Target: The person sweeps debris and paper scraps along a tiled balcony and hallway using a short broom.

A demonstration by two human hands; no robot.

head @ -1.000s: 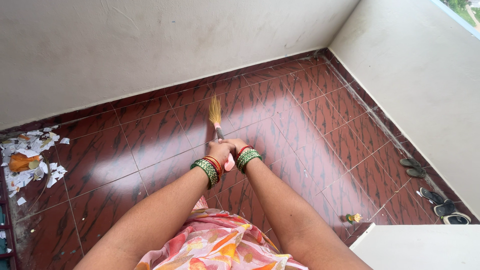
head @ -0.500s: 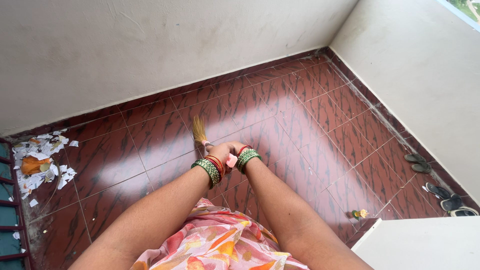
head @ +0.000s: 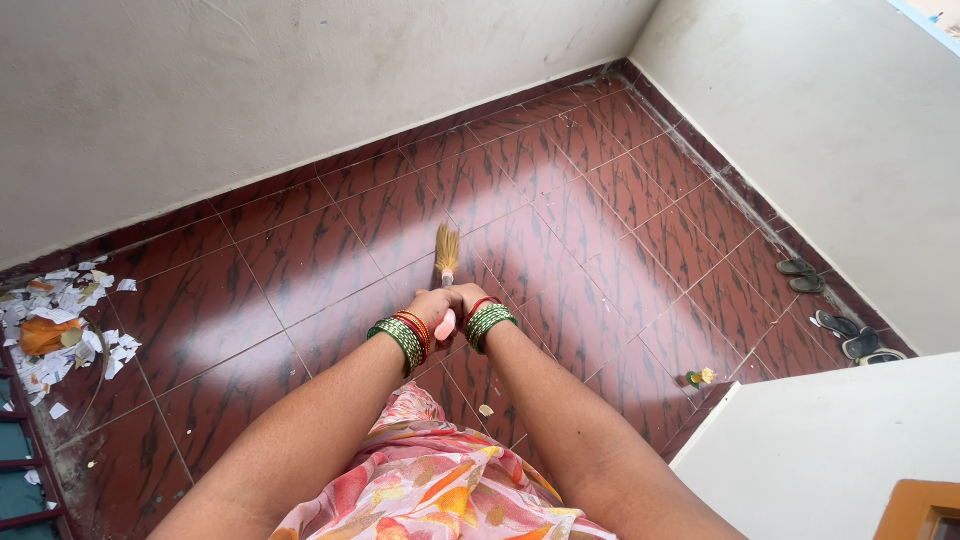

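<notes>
Two hands: both are closed together on one broom handle, at the middle of the scene.
Left hand (head: 432, 303): fingers curled tight around the handle; green and red bangles ring its wrist.
Right hand (head: 470, 296): pressed against the left one, fingers wrapped on the same handle; bangles on this wrist too.
Broom (head: 446, 262): pink handle sticking out below the fists, straw bristles pointing far, tips at the dark red tiled floor (head: 560, 230).
Paper scraps (head: 60, 320): swept heap at the far left, by the wall, well apart from the bristles.
Sandals (head: 830, 305): pairs along the right wall.
White surface (head: 820, 450): near right corner.
Floral cloth (head: 430, 480): near, between the arms.
</notes>
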